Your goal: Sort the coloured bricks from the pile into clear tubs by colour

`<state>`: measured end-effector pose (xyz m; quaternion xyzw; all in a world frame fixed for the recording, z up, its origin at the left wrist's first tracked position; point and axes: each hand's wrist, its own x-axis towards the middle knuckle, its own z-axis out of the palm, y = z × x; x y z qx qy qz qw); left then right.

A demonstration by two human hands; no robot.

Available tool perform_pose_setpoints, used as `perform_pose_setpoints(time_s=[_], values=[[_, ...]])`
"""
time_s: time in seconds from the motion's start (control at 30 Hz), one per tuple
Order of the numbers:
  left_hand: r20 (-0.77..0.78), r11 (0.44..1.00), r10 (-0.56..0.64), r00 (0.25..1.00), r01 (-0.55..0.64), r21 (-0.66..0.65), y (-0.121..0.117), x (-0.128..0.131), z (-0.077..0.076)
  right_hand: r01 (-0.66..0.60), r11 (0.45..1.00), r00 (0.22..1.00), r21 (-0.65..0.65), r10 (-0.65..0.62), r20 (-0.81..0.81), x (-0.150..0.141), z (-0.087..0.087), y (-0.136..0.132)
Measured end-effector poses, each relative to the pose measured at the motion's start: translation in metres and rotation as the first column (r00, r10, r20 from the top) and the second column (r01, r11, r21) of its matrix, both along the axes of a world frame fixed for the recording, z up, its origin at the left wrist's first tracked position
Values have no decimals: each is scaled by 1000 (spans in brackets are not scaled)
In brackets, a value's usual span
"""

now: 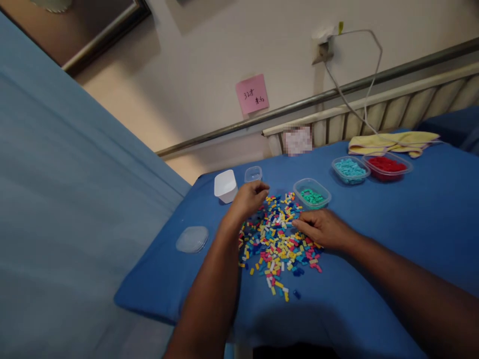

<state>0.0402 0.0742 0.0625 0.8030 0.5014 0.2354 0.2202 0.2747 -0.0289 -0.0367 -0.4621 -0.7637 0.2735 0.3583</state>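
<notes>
A loose pile of small toy building bricks [282, 242] in yellow, pink, white and blue is spread over the blue surface. Over the pile's upper left edge hovers my left hand [250, 200], fingers curled together; whatever is in them is hidden. My right hand [322, 228] rests at the pile's right side, thumb and forefinger pinched low among the bricks, and I cannot make out what they hold. Just beyond it stands a clear tub of green bricks [312, 195]. Farther right are a tub of light blue bricks [350, 168] and a tub of red bricks [387, 165].
A white container [225, 186] and a small clear container [253, 173] stand beyond my left hand. Clear lids [192, 239] lie at left. A yellow cloth [392, 142] lies behind the tubs. A cable [344, 97] hangs from the wall, and a blue curtain [67, 199] borders the left.
</notes>
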Motion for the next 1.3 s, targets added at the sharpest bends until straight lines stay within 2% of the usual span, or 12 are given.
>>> perform_pose_setpoints(time_s=[0.13, 0.2, 0.3, 0.4, 0.47, 0.6, 0.73, 0.9, 0.97, 1.07, 1.17, 1.3], values=[[-137, 985, 77, 988, -97, -144, -18, -64, 12, 9, 1000, 1000, -4, -9, 22, 0, -4, 0], [-231, 977, 106, 967, -144, -155, -28, -82, 8, 15, 1000, 1000, -2, -15, 25, -1, -6, -1], [-322, 976, 85, 943, -143, -161, -38, -92, -9, 28, 1000, 999, -12, -28, 26, 0, -6, -2], [-354, 979, 56, 934, -121, -163, -42, -90, -23, 33, 999, 999, -19, -33, 30, 0, -5, -3], [-381, 983, 36, 924, -102, -154, -43, -88, -26, 29, 999, 999, -14, -28, 33, 0, -5, -3], [-445, 993, -23, 895, -32, -115, -47, -86, -23, 29, 1000, 999, -12, -28, 38, 0, -6, -3], [-519, 997, 22, 855, -58, -53, -53, -86, -22, 39, 999, 998, -16, -38, 49, 0, -6, -4], [-445, 997, 66, 893, -40, 70, -51, -71, -24, 22, 999, 999, -27, -21, 30, 0, -3, -4], [-454, 998, -2, 891, 30, 55, -49, -60, -24, 17, 999, 999, -28, -17, 28, 0, -2, -4], [-534, 993, -106, 839, 114, -19, -46, -48, -21, 19, 999, 1000, -29, -18, 19, 0, -2, -3], [-581, 990, -138, 802, 133, -52, -45, -43, -19, 13, 999, 1000, -35, -12, 13, 0, -4, -2], [-538, 991, -136, 832, 121, -63, -44, -43, -18, 18, 1000, 1000, -22, -18, 16, 0, -6, -1]])
